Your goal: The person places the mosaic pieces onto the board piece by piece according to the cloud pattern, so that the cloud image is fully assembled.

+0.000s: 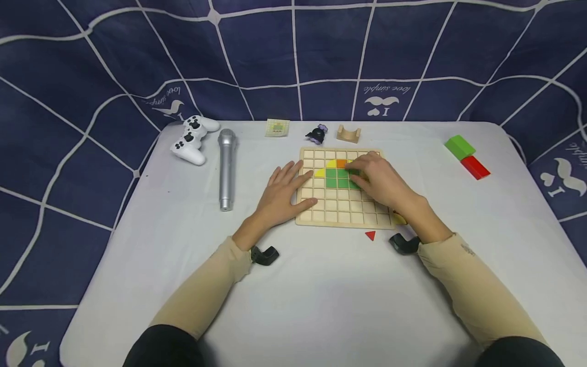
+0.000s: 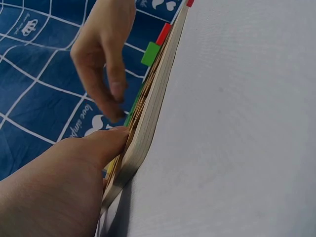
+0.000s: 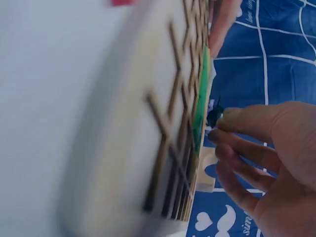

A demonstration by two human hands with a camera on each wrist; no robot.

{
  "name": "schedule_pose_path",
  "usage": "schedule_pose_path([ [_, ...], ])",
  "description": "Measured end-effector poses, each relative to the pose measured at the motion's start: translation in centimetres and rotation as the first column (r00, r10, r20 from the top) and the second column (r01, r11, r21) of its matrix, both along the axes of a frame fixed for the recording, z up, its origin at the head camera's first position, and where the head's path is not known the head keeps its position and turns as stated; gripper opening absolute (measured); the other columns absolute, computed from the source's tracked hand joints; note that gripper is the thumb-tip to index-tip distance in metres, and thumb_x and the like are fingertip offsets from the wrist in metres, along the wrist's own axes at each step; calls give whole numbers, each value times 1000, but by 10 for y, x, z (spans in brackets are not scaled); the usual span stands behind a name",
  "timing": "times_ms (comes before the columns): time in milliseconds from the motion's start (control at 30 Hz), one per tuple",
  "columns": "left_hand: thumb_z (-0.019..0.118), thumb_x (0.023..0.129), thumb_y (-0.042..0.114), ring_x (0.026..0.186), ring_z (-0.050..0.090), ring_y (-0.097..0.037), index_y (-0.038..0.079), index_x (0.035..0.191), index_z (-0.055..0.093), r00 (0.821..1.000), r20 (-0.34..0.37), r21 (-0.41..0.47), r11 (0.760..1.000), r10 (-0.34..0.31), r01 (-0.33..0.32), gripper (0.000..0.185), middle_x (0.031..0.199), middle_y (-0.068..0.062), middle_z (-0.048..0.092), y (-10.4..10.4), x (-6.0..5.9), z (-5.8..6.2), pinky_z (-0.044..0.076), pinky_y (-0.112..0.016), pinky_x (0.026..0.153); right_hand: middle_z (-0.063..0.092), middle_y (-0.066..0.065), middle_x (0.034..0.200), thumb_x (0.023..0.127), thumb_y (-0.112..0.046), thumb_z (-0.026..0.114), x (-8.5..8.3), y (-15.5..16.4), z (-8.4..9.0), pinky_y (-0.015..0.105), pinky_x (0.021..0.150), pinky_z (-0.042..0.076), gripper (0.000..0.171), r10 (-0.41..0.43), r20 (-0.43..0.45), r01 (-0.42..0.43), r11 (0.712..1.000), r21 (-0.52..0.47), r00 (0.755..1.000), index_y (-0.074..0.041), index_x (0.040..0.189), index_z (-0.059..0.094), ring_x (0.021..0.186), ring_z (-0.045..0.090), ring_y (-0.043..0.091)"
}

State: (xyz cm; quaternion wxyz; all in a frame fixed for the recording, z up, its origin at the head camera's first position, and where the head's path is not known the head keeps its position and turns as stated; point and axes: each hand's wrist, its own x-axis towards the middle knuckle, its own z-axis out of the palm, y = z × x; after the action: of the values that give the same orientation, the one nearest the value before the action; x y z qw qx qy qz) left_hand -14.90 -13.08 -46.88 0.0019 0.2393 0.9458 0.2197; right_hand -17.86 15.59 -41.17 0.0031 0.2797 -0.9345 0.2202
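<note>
A wooden grid board lies on the table with green tiles, an orange tile and yellow triangle tiles in its upper cells. My left hand rests spread over the board's left edge, its thumb on the grid, also seen at the rim in the left wrist view. Over the tiles' right side hovers my right hand, fingers loosely bent, fingertips right by the orange tile and a bit of yellow. In the right wrist view nothing shows between those fingers.
A red triangle tile lies below the board, and something yellow sits under the right wrist. Behind are a pattern card, a dark figurine and a wooden arch. Microphone and controller lie left; green block and red block right.
</note>
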Motion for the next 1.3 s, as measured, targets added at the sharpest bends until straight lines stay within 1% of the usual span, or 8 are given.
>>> schedule_pose_path([
  [167,60,100,62,165,10,-29,24,164,40,1000,4,9,1000,-2,2,78,177,-7,18,0,0,1,-1,-49,135,73,17,129,99,-5,72,13,8,-1,52,107,52,32,7,34,-8,1000,28,999,1,131,72,123,59,34],
  [400,60,100,61,165,11,-30,23,164,40,1000,-3,-1,1000,-5,5,78,177,-8,19,2,1,3,1,-51,135,74,15,125,99,-7,71,25,26,2,50,100,53,31,-9,43,9,1000,7,999,-1,129,73,119,59,31],
  [633,60,101,61,165,10,-30,24,165,39,1000,-2,-19,1000,1,-1,77,177,-7,18,2,1,4,1,-50,135,72,16,129,96,-9,75,39,72,9,56,101,53,36,-162,120,167,985,-31,979,-7,132,73,116,61,34],
  [800,60,100,62,165,10,-29,24,165,39,1000,5,-14,1000,5,-4,78,178,-6,18,1,0,3,0,-49,135,75,15,121,91,-10,82,48,95,6,55,97,55,38,-219,145,226,973,-39,965,-7,128,76,108,65,32],
  [967,59,100,63,165,9,-28,24,165,39,1000,5,-9,1000,0,0,78,178,-6,17,-1,-1,0,1,-49,135,77,9,104,86,-11,87,52,99,-3,49,90,57,34,-227,142,233,972,-32,963,-7,119,79,97,64,26],
  [1100,60,100,63,165,9,-28,24,165,39,1000,6,-3,1000,-1,1,78,178,-6,18,-1,-1,0,0,-48,135,75,8,99,86,-8,88,51,95,-5,46,88,56,29,-217,130,221,975,-16,967,-7,114,81,92,62,25],
  [1233,61,100,62,165,10,-28,24,164,41,1000,3,5,1000,4,-4,78,177,-6,19,-1,-2,1,0,-48,135,72,8,97,87,-7,86,49,93,-4,44,86,56,23,-211,170,217,976,-16,962,-7,109,79,92,60,25],
  [1300,62,99,62,165,10,-28,23,164,41,1000,3,11,1000,0,0,77,177,-6,19,0,-2,0,0,-48,135,70,8,95,88,-9,86,49,94,-5,37,84,55,21,-217,210,227,974,-21,953,-7,107,77,92,59,25],
])
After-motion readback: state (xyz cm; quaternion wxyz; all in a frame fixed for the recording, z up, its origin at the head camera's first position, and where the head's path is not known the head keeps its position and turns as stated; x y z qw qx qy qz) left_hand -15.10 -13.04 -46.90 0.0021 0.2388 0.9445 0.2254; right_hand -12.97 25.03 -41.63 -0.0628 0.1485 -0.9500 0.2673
